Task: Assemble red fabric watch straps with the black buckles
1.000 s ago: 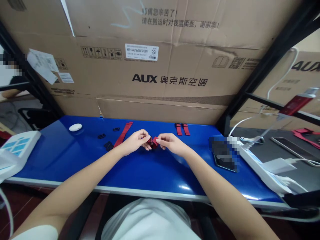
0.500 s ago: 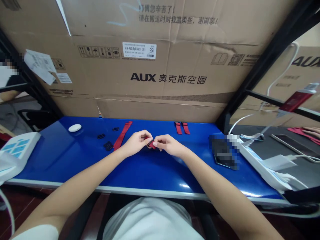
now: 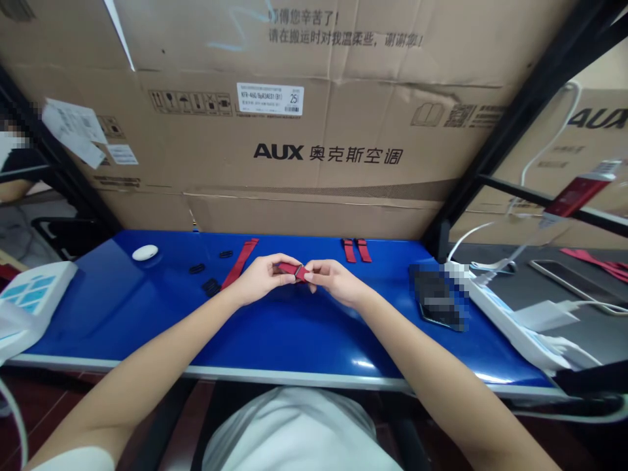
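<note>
Between my two hands, just above the blue table, is a short red strap with a dark buckle across it. My left hand pinches the strap on one side of the buckle. The strap's other end is closed between the thumb and fingers of my right hand. Left of my hands lie longer red straps and several loose black buckles. Two short red straps with black buckles lie side by side near the back edge. My fingers hide part of the held strap.
A large cardboard sheet stands behind the table. A white round object and a white device are at the left. On the right are a dark phone, a white power strip with cables and a black metal frame.
The red strap and its buckle now show more openly between my fingers, as the strap has been turned. At far right, the other person's hand is out of view.
</note>
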Motion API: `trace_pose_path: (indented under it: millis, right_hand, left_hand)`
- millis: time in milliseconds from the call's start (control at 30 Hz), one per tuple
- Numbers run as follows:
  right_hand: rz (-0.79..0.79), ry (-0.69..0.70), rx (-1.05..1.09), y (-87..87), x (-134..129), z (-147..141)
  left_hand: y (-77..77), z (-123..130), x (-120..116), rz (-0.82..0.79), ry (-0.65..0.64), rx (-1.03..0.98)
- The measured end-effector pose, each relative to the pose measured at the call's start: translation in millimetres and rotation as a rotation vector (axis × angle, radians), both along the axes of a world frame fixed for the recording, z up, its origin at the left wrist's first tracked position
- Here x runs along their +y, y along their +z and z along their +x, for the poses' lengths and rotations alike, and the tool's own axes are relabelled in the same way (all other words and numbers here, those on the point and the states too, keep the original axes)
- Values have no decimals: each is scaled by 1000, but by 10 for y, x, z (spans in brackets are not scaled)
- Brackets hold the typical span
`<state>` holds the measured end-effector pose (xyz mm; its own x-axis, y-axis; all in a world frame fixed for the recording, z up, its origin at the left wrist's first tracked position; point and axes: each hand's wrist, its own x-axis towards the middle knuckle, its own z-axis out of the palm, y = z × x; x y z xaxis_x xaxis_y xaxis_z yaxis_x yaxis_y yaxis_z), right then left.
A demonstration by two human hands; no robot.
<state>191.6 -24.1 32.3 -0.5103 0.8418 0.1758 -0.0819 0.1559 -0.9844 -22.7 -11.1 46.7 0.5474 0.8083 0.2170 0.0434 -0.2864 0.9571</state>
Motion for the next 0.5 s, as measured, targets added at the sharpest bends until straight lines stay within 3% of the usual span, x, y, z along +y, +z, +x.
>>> trace_pose_path:
  millis: [200, 367, 500]
  right_hand:
    - [-22, -39, -23, -18, -19, -47]
    - [-56, -108, -17, -93, 31, -68]
    - [75, -264, -31, -68, 55, -53]
  left_hand:
    - [-14, 34, -44, 121, 17, 58]
    - [-2, 58, -74, 102, 19, 85]
    - [25, 67, -59, 62, 79, -14]
